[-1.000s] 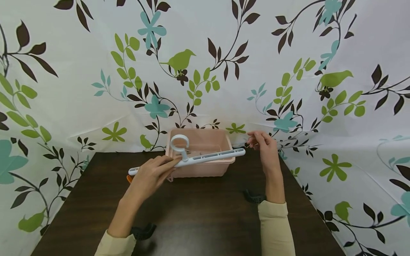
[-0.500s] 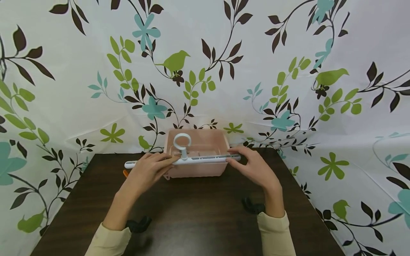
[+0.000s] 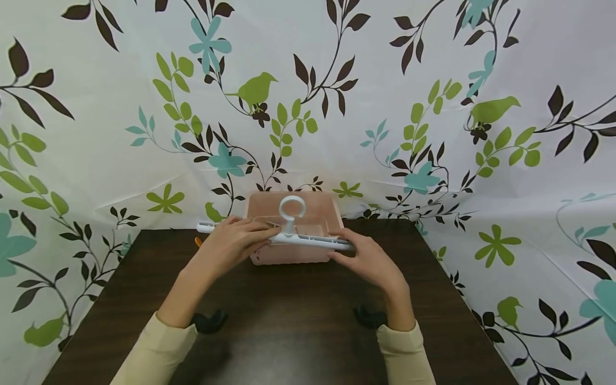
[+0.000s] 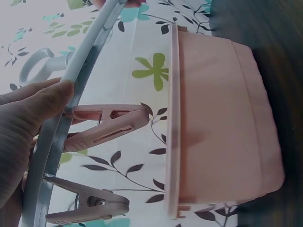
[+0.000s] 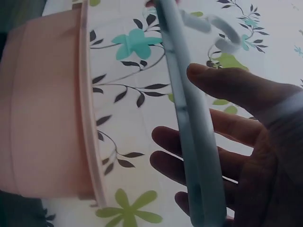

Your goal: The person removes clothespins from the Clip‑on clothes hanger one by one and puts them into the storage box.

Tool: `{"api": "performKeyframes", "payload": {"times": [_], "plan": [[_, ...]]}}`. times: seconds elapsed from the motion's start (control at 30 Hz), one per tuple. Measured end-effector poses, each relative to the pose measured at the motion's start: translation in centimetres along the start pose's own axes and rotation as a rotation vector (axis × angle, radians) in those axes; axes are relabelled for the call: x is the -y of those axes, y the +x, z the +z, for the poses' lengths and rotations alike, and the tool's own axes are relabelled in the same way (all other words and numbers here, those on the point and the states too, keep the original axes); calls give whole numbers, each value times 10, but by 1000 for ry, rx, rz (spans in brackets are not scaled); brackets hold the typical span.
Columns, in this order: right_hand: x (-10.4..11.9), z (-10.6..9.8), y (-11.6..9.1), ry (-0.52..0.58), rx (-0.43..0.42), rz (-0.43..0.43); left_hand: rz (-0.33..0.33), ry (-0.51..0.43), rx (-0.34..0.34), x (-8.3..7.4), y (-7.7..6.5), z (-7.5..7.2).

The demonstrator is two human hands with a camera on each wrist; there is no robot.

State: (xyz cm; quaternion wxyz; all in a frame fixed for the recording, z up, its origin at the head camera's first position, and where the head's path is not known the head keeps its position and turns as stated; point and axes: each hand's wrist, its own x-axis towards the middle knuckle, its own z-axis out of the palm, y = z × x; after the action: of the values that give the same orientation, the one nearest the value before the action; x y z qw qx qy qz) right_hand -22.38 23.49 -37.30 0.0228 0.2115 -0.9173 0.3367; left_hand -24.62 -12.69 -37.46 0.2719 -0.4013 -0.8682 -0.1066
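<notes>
A white clip hanger [image 3: 315, 241] with a round hook [image 3: 292, 206] is held level across the front of a pink plastic basin [image 3: 293, 256]. My left hand [image 3: 236, 240] grips its bar just left of the hook. At the bar's right end, my right hand [image 3: 370, 262] holds it between thumb and fingers. In the left wrist view, a pink clip [image 4: 109, 125] and a paler clip [image 4: 90, 203] hang from the bar. A bit of orange [image 3: 198, 242] shows beneath the bar's left end. What lies inside the basin is mostly hidden.
The basin stands at the back of a dark wooden table [image 3: 289, 331], close to a wall sheet [image 3: 337, 160] printed with leaves and birds. Black wrist mounts [image 3: 210, 321] show at both sleeves.
My right hand has come in from the right and taken hold of the hanger's free end. The bar has tipped from right end up to right end slightly down, and its hook has shifted right.
</notes>
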Motion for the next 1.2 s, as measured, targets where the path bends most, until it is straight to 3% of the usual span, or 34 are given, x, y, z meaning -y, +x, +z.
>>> {"api": "performKeyframes", "payload": {"times": [0.6, 0.83, 1.0, 1.2], "plan": [[-4, 18, 10, 91, 49, -16, 53, 143, 54, -8, 33, -17], [-8, 23, 16, 121, 18, -56, 116, 160, 0, -10, 40, -16], [-11, 21, 16, 139, -14, -59, 117, 145, -11, -12, 47, -15], [-16, 20, 17, 149, -3, -51, 120, 108, -71, -11, 52, -11]]}}
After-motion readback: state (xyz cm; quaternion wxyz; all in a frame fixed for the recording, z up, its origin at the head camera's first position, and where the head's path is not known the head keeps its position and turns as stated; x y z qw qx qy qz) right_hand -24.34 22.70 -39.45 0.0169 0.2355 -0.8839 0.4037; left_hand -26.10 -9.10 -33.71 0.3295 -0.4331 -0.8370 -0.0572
